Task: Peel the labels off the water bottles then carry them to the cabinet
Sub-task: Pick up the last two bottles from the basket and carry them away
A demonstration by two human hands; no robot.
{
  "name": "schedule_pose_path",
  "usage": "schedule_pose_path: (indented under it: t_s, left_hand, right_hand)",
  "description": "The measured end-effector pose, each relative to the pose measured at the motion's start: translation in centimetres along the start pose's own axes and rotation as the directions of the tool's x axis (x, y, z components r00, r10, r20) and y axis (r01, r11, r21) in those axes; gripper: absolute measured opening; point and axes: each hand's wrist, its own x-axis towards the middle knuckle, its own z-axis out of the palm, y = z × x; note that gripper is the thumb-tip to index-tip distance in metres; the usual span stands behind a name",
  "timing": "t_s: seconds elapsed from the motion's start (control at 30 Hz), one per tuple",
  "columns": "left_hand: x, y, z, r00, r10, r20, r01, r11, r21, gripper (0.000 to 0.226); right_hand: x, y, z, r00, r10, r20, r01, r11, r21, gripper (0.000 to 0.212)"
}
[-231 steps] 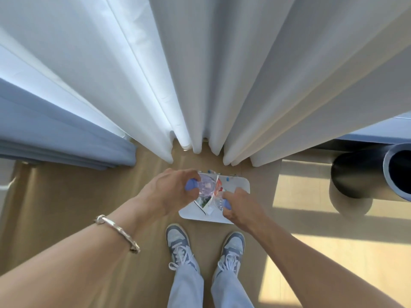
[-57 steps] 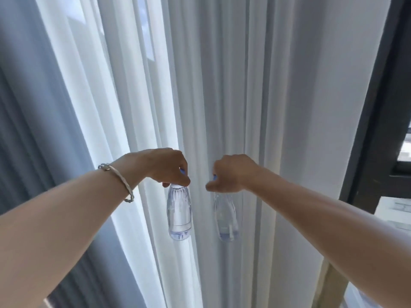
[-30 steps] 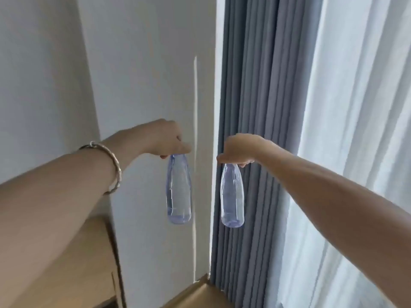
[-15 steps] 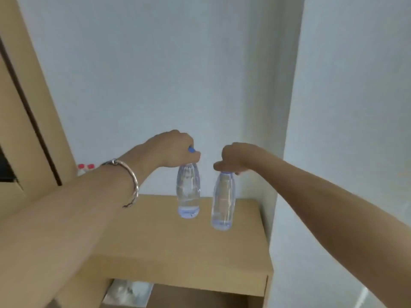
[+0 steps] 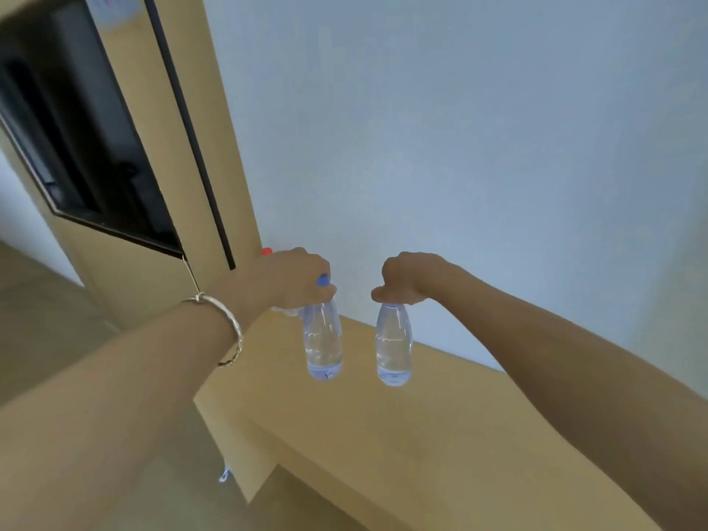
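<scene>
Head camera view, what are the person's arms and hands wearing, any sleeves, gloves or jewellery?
Both forearms are bare, with no sleeves in view and no gloves. The left hand has a thin silver metal bangle around its wrist. The right hand and its wrist carry nothing, no watch or ring visible.

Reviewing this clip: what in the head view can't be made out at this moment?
- Right bottle cap: hidden inside the right hand.
- Left bottle cap: only a blue sliver shows past the left hand.
- Red-capped item behind the left hand: mostly hidden, identity unclear.
- Dark cabinet opening: contents too dim and blurred.
- Whether the bottle bases touch the wooden top: unclear.
</scene>
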Motion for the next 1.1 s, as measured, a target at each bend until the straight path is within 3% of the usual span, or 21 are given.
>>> schedule_pose_path:
  t_s: [0.23, 0.4, 0.63, 0.83, 1.1]
  left_hand:
    - [6.7, -7.4, 3.7, 0.982, 0.081, 0.169, -0.08, 0.997, -0.01, 0.032]
    - [12.7, -12.5, 5.7, 0.92, 0.222, 0.324, -0.236, 0.972, 0.004, 0.023]
    - [19.8, -14.9, 10.2, 0.857, 0.374, 0.355, -0.397, 0.918, -0.01, 0.04]
    - [25.1, -15.6, 14.8, 0.848, 0.409, 0.338, -0.399, 0.911, -0.101, 0.041]
    - [30.6, -15.7, 18.5, 0.856, 0.457, 0.243, -0.494, 0.861, 0.12, 0.034]
  right_hand:
    - [9.4, -2.4, 2.0, 0.982, 0.001, 0.188, 0.001, 1.0, -0.007, 0.031]
    - [15.1, -4.3, 5.1, 0.94, 0.083, 0.332, -0.065, 0.996, -0.067, 0.035]
    - [20.1, -4.3, 10.4, 0.901, 0.237, 0.364, -0.228, 0.971, -0.069, 0.022]
    - [24.8, -2.6, 13.1, 0.888, 0.275, 0.368, -0.264, 0.961, -0.081, 0.023]
    - [32.6, 0.1, 14.9, 0.871, 0.263, 0.416, -0.273, 0.961, -0.035, 0.022]
